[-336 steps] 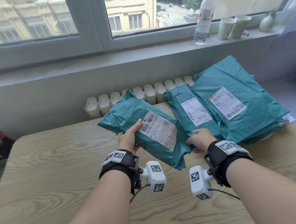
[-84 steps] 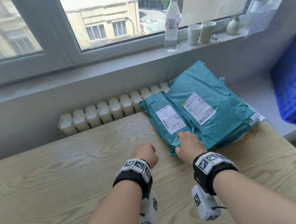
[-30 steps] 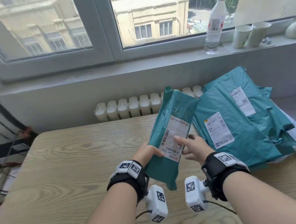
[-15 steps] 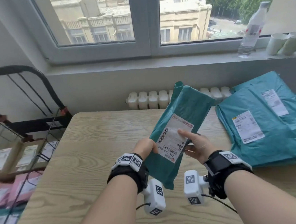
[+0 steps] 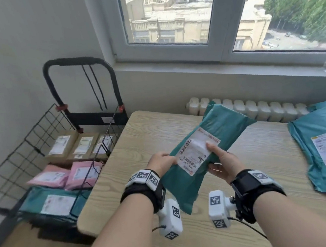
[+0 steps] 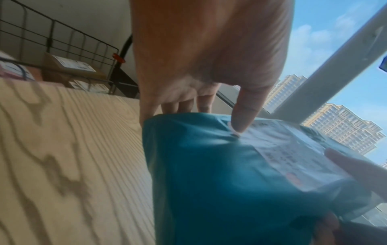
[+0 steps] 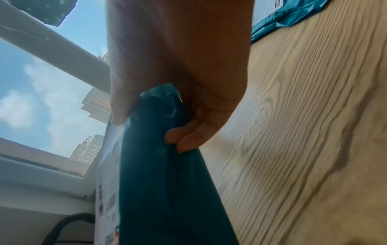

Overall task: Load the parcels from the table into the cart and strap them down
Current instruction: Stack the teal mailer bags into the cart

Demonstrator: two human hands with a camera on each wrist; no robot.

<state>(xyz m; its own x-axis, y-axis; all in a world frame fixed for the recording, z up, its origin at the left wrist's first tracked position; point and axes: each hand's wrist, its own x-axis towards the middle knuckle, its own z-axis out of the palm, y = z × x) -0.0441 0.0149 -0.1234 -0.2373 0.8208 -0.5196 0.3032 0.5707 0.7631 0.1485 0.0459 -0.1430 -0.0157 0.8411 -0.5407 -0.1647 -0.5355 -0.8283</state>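
A teal parcel (image 5: 206, 151) with a white label hangs tilted above the wooden table (image 5: 143, 137), held by both hands. My left hand (image 5: 160, 161) grips its left edge, thumb on top (image 6: 240, 116). My right hand (image 5: 219, 160) pinches its right edge, thumb on the label and fingers (image 7: 188, 137) curled underneath. The same parcel fills the left wrist view (image 6: 220, 174) and the right wrist view (image 7: 163, 165). The black wire cart (image 5: 39, 135) stands left of the table and holds brown boxes (image 5: 76, 145), pink parcels (image 5: 63, 175) and a teal parcel (image 5: 52, 203).
More teal parcels (image 5: 323, 147) lie stacked at the table's right end. A white radiator (image 5: 256, 110) runs behind the table under the window sill. The cart's black handle (image 5: 78, 61) rises against the left wall with two cords hanging from it.
Both hands have carried the teal parcel to the left, away from the stack. My view has turned left, bringing the whole cart and its load into sight.
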